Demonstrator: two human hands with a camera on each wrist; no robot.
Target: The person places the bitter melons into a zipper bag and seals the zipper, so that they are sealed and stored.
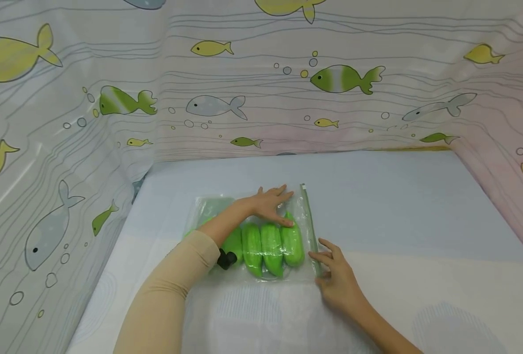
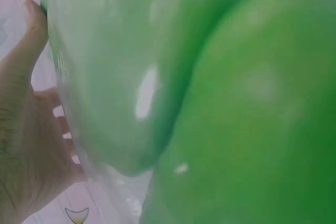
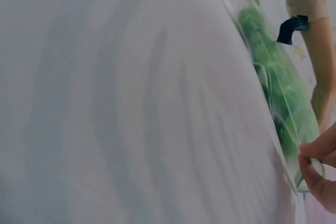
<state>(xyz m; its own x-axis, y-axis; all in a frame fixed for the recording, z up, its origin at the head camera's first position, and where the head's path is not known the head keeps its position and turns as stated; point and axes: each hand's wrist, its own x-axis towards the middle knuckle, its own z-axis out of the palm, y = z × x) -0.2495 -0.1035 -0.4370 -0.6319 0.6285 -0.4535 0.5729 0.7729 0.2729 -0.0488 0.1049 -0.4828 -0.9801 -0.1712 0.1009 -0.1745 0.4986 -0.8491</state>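
Note:
A clear zip bag (image 1: 212, 202) lies flat on the table, with several plump, green, banana-shaped pieces (image 1: 272, 248) side by side inside it. A green zip strip (image 1: 307, 211) runs along the bag's right edge. Spread out over the bag's upper part, my left hand (image 1: 270, 204) has its thumb on the rightmost green piece. In the left wrist view, the green pieces (image 2: 252, 108) under shiny film fill most of the picture. My right hand (image 1: 338, 280) pinches the near end of the zip edge; in the right wrist view its thumb and finger (image 3: 312, 148) meet at the bag's corner.
A pale patterned cloth (image 1: 403, 206) covers the table. Fish-printed curtains (image 1: 270, 88) stand behind it and along both sides. A black wrist camera (image 1: 227, 259) on the left forearm hangs over the green pieces.

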